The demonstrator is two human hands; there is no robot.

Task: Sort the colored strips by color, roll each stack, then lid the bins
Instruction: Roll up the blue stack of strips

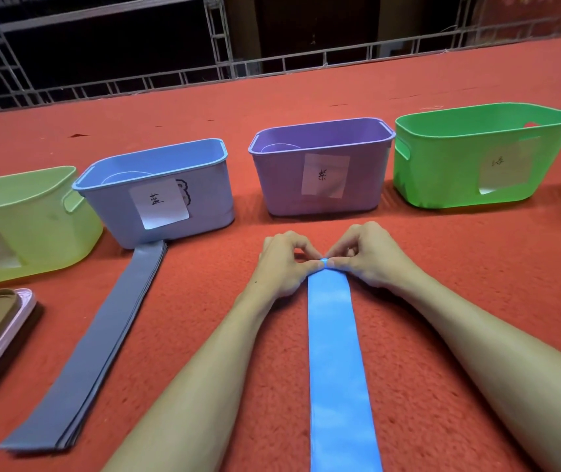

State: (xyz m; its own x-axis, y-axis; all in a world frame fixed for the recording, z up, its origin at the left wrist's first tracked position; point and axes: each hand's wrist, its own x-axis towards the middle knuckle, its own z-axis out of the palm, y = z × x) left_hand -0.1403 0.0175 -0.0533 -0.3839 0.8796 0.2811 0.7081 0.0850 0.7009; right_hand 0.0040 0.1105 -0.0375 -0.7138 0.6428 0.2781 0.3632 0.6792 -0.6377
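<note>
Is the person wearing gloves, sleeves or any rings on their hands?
No. The left hand and right hand are bare: no gloves, rings, watch or bracelet show. The left forearm and right forearm are bare too, and no sleeve comes into the picture.

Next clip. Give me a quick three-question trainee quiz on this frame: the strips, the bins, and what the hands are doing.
1. True or false: the blue strip is already fully rolled.
2. The far end of the grey stack ends at the foot of which bin? A) green bin B) blue bin C) purple bin
3. Fill in: the left hand and the right hand both pinch the blue strip's ___ end.
Key: 1 false, only its far tip is curled; 2 B; 3 far.
</note>
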